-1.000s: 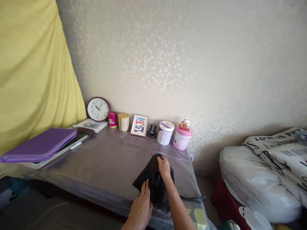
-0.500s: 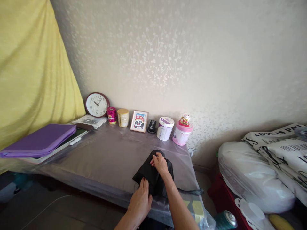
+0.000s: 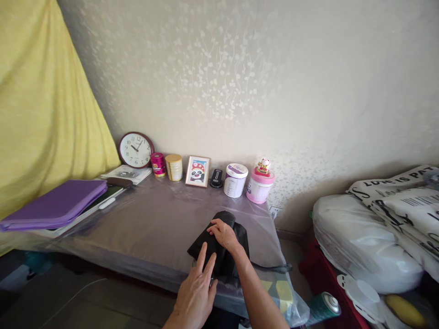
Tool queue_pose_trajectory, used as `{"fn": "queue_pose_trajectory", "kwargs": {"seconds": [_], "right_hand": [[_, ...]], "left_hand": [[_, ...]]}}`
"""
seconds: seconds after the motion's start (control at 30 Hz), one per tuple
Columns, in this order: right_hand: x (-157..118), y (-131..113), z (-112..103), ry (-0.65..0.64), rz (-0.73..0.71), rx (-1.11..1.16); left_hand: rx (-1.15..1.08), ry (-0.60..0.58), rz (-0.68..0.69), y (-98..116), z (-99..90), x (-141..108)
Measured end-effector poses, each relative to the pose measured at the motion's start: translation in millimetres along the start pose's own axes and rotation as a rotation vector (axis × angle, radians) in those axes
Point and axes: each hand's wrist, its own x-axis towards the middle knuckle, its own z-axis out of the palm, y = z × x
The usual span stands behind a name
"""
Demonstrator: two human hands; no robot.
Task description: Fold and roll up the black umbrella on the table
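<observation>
A black piece of folded fabric [image 3: 221,261], its exact kind unclear, lies near the front right of the plastic-covered table [image 3: 147,224]. A dark strap [image 3: 272,268] trails from its side to the table's right edge. My right hand [image 3: 224,235] rests on top of the fabric, fingers stretched out and slightly bent. At the near side, my left hand [image 3: 197,283] is open with its fingers spread; its fingertips are over the fabric's front part, and whether they touch it I cannot tell.
Along the wall stand a clock [image 3: 136,150], a pink can [image 3: 158,165], a yellow-lidded can [image 3: 174,167], a panda picture [image 3: 198,171] and two tubs [image 3: 235,181]. A purple folder [image 3: 58,203] lies left. A spray can [image 3: 323,307] and white bags [image 3: 363,244] are at right.
My left hand has drawn back toward me from the fabric's front edge and its fingers have spread. My right hand has shifted slightly left across the fabric and its fingers have straightened.
</observation>
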Motion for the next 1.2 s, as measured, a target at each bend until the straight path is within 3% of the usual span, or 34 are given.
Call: {"fn": "queue_pose_trajectory", "kwargs": {"seconds": [0.17, 0.4, 0.7, 0.87, 1.2], "right_hand": [[-2.3, -0.8, -0.4, -0.018, -0.048, -0.022], [-14.9, -2.6, 0.6, 0.042, -0.172, -0.056], [-63.0, 17.0, -0.4, 0.152, -0.505, -0.067], [-35.7, 36.0, 0.5, 0.181, -0.487, -0.177], [28.1, 47.8, -11.5, 0.214, -0.277, -0.241]], "left_hand": [[0.074, -0.155, 0.015, 13.2, -5.3, 13.5], [0.117, -0.123, -0.019, 10.2, 6.3, 23.6], [0.053, -0.141, -0.036, 6.3, 15.8, 23.4], [0.02, -0.163, -0.054, 7.9, 16.8, 23.5], [-0.112, -0.18, -0.091, -1.8, 22.2, 23.3]]}}
